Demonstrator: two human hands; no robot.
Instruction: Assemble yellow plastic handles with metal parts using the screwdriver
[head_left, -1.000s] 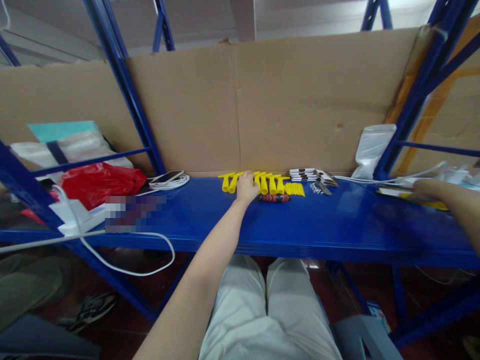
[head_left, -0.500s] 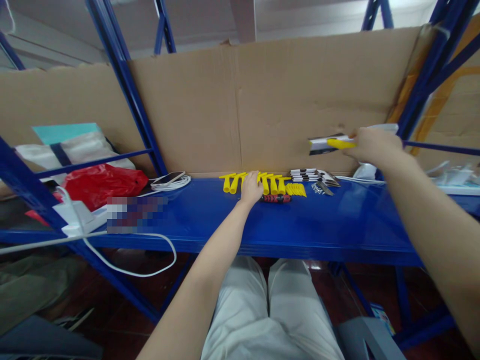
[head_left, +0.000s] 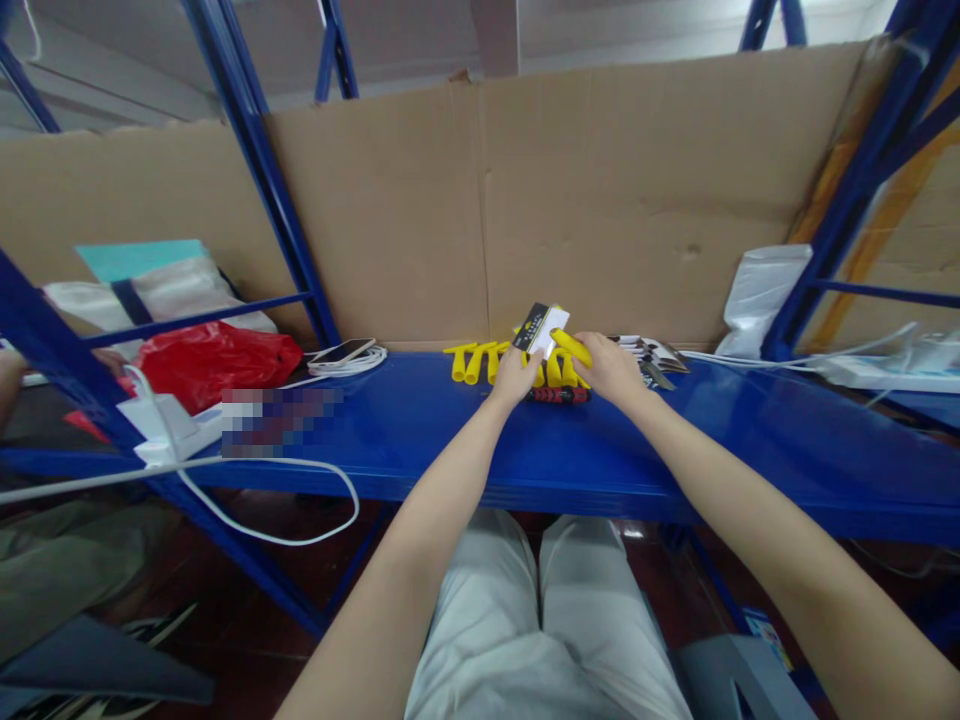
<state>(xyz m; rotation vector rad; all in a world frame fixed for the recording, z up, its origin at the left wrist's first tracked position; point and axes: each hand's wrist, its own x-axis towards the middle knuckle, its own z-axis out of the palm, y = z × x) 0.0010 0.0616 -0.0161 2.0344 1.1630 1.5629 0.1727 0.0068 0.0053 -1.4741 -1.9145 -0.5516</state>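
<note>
A wall of brown cardboard point(head_left: 600, 200) stands behind the blue shelf point(head_left: 675, 440), closing off its back edge between the blue uprights. At the shelf's left end lie a red bag point(head_left: 214, 360) and a white cable point(head_left: 262, 500) that loops over the front edge; near the right end a white pouch point(head_left: 757, 295) leans against an upright.

Half a second ago the right hand point(head_left: 611, 368) was raised high toward the right end, carrying a scraper with a yellow handle; now it has come down to the middle of the back edge, and the scraper point(head_left: 551, 335) has come with it. The left hand point(head_left: 514, 377), which was resting flat on the row of yellow handles point(head_left: 476, 360), has lifted its fingers to meet the tool.

The scraper sits between the two hands, just above the yellow handles. The right hand's fingers are closed around its yellow handle, while the left hand's fingertips touch the lower edge of the black and white card sleeve over the blade. A red and black tool point(head_left: 559, 395) lies on the shelf just below both hands, and a stack of carded blades point(head_left: 652, 352) lies just to the right of the right hand.
</note>
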